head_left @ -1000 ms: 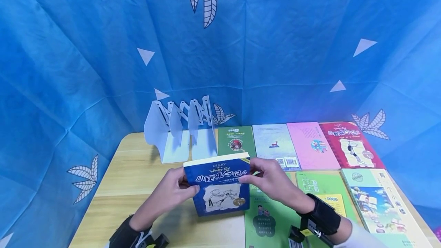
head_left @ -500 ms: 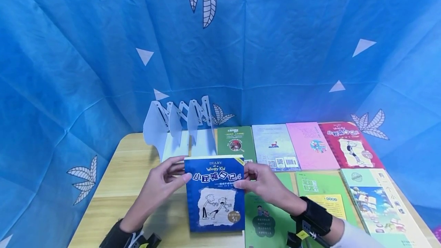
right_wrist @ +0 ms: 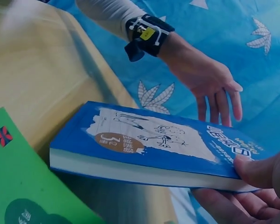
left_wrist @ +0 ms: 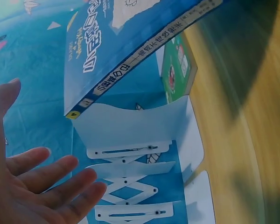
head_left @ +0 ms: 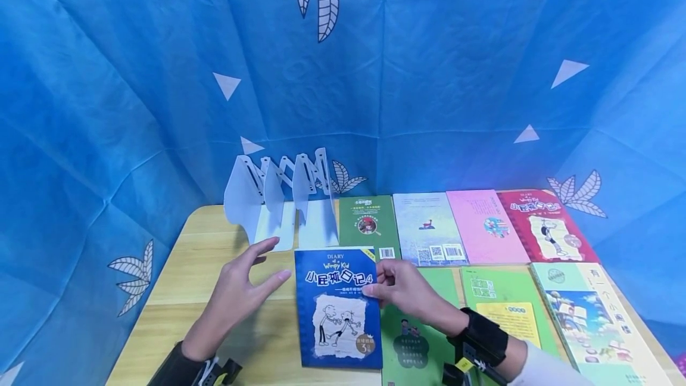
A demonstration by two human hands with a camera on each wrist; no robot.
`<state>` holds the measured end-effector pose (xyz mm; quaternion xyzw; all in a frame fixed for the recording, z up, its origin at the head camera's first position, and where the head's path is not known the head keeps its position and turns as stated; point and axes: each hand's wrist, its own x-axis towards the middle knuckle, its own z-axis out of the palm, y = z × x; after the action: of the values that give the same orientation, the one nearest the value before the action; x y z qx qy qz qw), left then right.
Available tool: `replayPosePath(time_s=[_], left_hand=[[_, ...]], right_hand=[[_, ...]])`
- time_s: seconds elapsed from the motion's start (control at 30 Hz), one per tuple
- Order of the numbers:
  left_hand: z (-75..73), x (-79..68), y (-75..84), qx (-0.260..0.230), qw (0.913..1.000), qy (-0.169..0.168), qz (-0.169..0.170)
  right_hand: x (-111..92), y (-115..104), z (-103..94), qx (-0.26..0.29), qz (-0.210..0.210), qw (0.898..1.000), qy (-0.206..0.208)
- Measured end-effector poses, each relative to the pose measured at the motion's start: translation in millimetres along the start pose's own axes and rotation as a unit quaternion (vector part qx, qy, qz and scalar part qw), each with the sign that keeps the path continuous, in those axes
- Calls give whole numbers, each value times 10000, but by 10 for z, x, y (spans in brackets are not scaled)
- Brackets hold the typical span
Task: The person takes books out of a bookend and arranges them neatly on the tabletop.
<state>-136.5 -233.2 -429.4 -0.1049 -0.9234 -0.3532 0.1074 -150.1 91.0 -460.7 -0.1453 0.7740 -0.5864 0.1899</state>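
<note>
A blue paperback book (head_left: 339, 308) with a cartoon drawing on its cover is held by my right hand (head_left: 409, 290) at its right edge, thumb on the cover and fingers behind. In the right wrist view the book (right_wrist: 149, 140) is raised above the tabletop. My left hand (head_left: 238, 290) is off the book's left side, thumb and fingers spread, holding nothing. The left wrist view shows this hand (left_wrist: 51, 186) with relaxed fingers, apart from the book's spine (left_wrist: 135, 60). Behind the book stands a white expandable bookend rack (head_left: 278, 207).
Several books lie flat at the right: a dark green one (head_left: 367, 219), a pale blue one (head_left: 426, 219), a pink one (head_left: 485, 225), a red one (head_left: 541, 213), two green ones and a pale one (head_left: 584, 308). A blue curtain (head_left: 375, 76) hangs behind the wooden table (head_left: 182, 279).
The blue book has turned its cover more toward the head camera and come lower in that view. My left hand has let go of its left edge and moved slightly left; the right hand keeps hold.
</note>
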Motion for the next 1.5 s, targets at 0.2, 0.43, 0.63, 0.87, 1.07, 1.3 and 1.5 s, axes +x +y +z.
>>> replayPosePath(time_s=[0.2, 0.43, 0.63, 0.87, 1.07, 1.3, 1.5], left_hand=[[28, -18, -29, 284, 9995, 74, 118], [61, -37, -41, 379, 9990, 61, 244], [57, -59, -22, 410, 9987, 65, 291], [47, -87, -23, 434, 9986, 44, 289], [45, -99, -30, 462, 9980, 94, 409], [56, -124, -38, 474, 9981, 69, 375], [67, -132, -46, 467, 9982, 11, 376]], right_hand=[[37, 104, 25, -102, 32, 9999, 57], [48, 207, 95, -1480, -55, 9884, 329], [49, 276, 136, -2791, -232, 9579, 629], [67, 365, 198, -3325, -82, 9424, 350], [67, 325, 215, -3542, 123, 9348, 218], [99, 347, 188, -3261, 404, 9444, 100], [96, 378, 171, -3107, 342, 9498, 108]])
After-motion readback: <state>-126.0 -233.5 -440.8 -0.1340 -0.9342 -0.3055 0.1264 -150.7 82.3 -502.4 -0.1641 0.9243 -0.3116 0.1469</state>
